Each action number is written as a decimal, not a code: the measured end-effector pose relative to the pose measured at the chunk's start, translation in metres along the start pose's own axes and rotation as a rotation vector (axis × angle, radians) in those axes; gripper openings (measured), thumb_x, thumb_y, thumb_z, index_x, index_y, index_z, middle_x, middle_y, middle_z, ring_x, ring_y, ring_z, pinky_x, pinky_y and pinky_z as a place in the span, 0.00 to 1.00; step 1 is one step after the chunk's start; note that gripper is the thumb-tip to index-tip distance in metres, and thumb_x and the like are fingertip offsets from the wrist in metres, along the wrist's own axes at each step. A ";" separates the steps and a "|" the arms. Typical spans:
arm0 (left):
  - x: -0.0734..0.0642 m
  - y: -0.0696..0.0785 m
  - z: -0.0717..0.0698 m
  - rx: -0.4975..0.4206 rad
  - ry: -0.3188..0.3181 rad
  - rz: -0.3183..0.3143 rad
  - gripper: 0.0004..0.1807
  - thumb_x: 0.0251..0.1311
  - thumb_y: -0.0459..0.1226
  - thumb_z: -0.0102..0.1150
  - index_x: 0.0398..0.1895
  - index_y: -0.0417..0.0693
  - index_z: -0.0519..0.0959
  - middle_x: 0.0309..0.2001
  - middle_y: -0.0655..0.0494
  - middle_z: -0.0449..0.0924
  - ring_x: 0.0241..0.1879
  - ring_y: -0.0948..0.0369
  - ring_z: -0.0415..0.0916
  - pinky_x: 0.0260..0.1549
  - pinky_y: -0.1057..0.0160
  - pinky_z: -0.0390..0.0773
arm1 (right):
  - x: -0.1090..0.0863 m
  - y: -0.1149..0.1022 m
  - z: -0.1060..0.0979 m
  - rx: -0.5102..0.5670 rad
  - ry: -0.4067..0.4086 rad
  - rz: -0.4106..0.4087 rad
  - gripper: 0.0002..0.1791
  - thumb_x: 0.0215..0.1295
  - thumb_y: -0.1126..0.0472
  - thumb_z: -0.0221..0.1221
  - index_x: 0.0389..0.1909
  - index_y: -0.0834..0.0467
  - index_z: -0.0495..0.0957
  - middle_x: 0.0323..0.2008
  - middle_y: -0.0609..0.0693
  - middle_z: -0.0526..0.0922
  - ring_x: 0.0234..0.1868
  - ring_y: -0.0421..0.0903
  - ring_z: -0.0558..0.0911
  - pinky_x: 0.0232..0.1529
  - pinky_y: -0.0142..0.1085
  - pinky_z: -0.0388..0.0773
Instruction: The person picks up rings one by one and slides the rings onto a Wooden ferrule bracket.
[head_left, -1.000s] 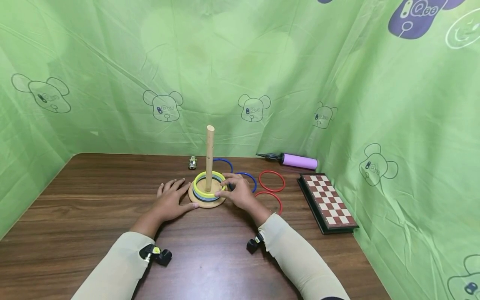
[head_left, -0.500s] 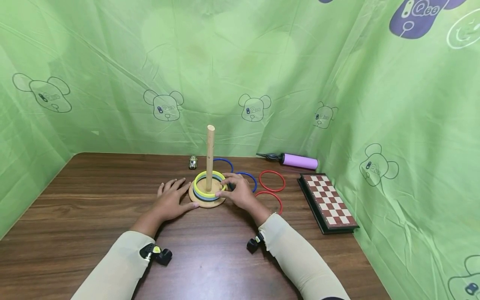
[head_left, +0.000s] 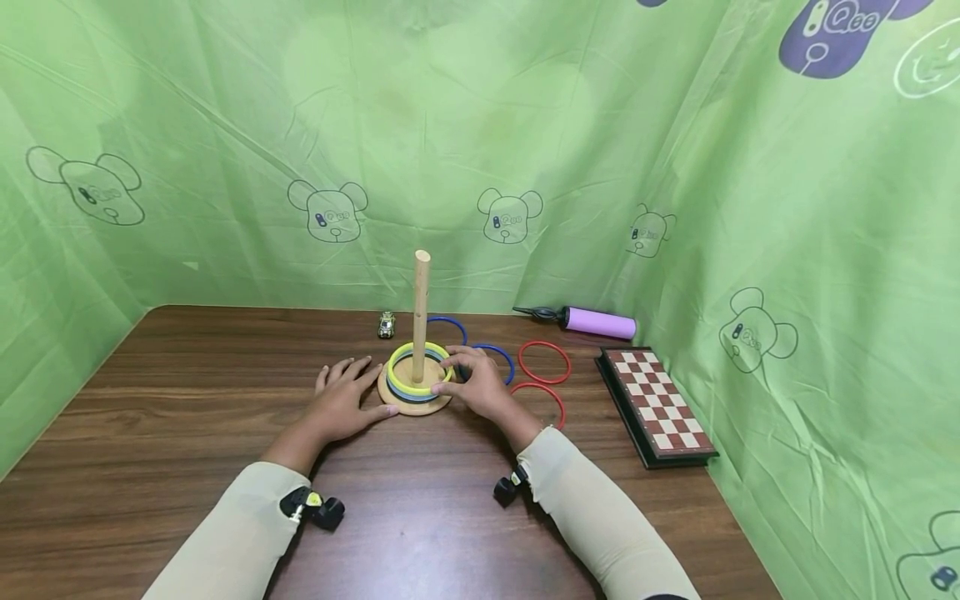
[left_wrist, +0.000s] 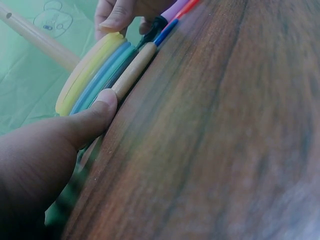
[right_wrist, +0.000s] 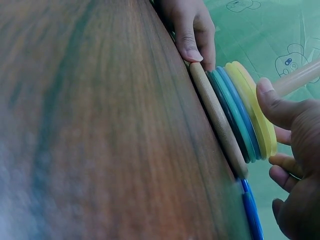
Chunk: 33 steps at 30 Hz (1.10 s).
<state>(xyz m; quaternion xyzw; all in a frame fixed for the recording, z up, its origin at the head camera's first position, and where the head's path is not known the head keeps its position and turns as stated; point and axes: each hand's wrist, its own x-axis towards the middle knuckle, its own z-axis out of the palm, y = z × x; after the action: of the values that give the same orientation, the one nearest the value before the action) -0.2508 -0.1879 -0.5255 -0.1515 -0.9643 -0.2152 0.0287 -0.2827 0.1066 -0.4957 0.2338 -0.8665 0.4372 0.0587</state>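
A wooden peg stands upright on a round wooden base. Around its foot lies a stack of rings: yellow on top, then blue, green and a dark one lowest. My left hand rests with fingers spread at the base's left side, its thumb pressing the near edge. On the stack's right side, my right hand pinches the top yellow ring between thumb and fingers. In the right wrist view that thumb lies over the yellow ring's rim, fingers on the far side.
Two blue rings lie behind and right of the base, one partly hidden by my right hand. Two red rings sit further right, near a checkered board box. A purple hand pump and a toy car are at the back.
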 end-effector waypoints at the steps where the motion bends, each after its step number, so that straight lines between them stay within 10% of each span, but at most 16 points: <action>1: 0.000 0.000 0.000 0.000 0.000 0.001 0.54 0.65 0.72 0.65 0.83 0.47 0.69 0.84 0.36 0.61 0.84 0.32 0.51 0.78 0.18 0.42 | 0.000 0.000 0.000 0.005 0.001 0.002 0.27 0.55 0.57 0.84 0.54 0.64 0.90 0.72 0.62 0.82 0.77 0.64 0.75 0.79 0.61 0.69; 33: 0.001 0.003 0.000 -0.003 -0.002 -0.004 0.55 0.64 0.72 0.65 0.84 0.48 0.68 0.85 0.37 0.61 0.85 0.33 0.51 0.78 0.19 0.41 | -0.003 0.012 -0.038 0.007 0.053 0.031 0.33 0.59 0.54 0.82 0.63 0.63 0.85 0.75 0.62 0.77 0.79 0.65 0.70 0.78 0.65 0.68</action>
<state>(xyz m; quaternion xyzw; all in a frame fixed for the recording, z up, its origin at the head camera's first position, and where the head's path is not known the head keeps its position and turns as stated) -0.2505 -0.1851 -0.5238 -0.1500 -0.9643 -0.2164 0.0270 -0.2894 0.1436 -0.4819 0.2088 -0.8667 0.4470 0.0741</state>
